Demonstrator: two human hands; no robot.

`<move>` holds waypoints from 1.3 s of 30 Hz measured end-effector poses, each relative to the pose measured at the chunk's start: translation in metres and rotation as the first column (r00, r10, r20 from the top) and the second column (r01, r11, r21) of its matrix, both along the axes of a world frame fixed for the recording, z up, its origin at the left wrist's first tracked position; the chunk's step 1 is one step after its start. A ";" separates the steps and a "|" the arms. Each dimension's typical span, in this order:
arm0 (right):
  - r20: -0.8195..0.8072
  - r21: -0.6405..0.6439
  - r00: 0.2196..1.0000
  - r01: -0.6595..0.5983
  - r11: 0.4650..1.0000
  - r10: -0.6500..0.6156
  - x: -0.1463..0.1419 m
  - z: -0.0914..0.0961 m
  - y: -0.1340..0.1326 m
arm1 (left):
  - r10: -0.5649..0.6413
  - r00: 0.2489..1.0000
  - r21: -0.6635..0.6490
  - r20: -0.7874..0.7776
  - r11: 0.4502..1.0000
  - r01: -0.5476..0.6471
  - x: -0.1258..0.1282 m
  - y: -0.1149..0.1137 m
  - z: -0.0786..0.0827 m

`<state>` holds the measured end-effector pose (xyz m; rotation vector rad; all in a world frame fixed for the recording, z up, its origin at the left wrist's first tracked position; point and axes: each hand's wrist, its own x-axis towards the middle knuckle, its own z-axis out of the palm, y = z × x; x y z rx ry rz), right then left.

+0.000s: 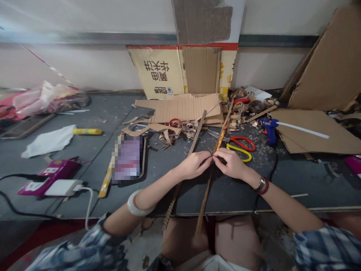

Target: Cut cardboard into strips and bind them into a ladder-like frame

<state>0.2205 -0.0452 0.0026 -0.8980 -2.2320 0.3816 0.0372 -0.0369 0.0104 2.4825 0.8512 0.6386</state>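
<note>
My left hand (196, 165) and my right hand (229, 162) meet above the table's front half. Both pinch a long thin cardboard strip (222, 132), which runs from the scraps at the back down past the table's front edge. Part of its side is printed yellow and red. A second, corrugated cardboard strip (196, 136) passes under my left hand and wrist and also hangs over the edge. Scissors with one red and one yellow handle (239, 157) lie just behind and beside my right hand. The fingertips hide the exact spot of the grip.
A blue glue gun (270, 130) with a white glue stick lies at right, near a cardboard sheet (316, 131). Cardboard scraps (180, 109) and curled strips fill the back. At left are a phone (128, 160), a purple power strip (60, 173) with cables, and a yellow tube (87, 131).
</note>
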 end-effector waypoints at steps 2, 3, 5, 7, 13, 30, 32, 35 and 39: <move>0.024 0.020 1.000 0.002 1.000 -0.003 0.000 -0.001 0.000 | 0.003 1.000 -0.007 -0.009 1.000 -0.003 0.000 0.000 0.000; 0.038 0.029 0.999 0.003 1.000 -0.004 0.000 -0.002 0.000 | 0.005 1.000 -0.012 -0.011 1.000 -0.005 0.000 0.000 0.000; 0.071 0.053 0.997 0.005 0.999 -0.009 0.000 -0.003 0.000 | 0.005 1.000 -0.028 -0.010 1.000 -0.005 0.001 0.000 0.000; 0.111 0.079 0.994 0.007 0.997 -0.015 0.000 -0.004 0.000 | 0.003 1.000 -0.055 0.003 0.998 -0.003 0.001 0.000 0.000; 0.190 0.125 0.981 0.007 0.992 -0.031 0.001 -0.006 0.000 | -0.012 0.999 -0.150 0.041 0.988 0.018 -0.001 0.001 -0.001; -0.032 -0.080 0.999 -0.003 0.997 0.001 -0.001 -0.007 0.002 | 0.020 1.000 -0.119 -0.001 0.993 -0.020 0.001 0.003 -0.003; -0.050 -0.104 0.999 0.004 0.995 -0.009 -0.001 -0.007 0.002 | 0.021 1.000 -0.128 -0.002 0.992 -0.021 0.000 0.003 -0.002; -0.052 -0.125 0.998 0.036 0.991 -0.043 -0.001 -0.008 0.003 | 0.026 1.000 -0.131 -0.003 0.991 -0.026 0.000 0.003 -0.002; -0.013 -0.102 0.993 0.116 0.988 -0.118 0.000 -0.008 0.003 | 0.030 1.000 -0.130 0.000 0.991 -0.029 0.000 0.002 -0.001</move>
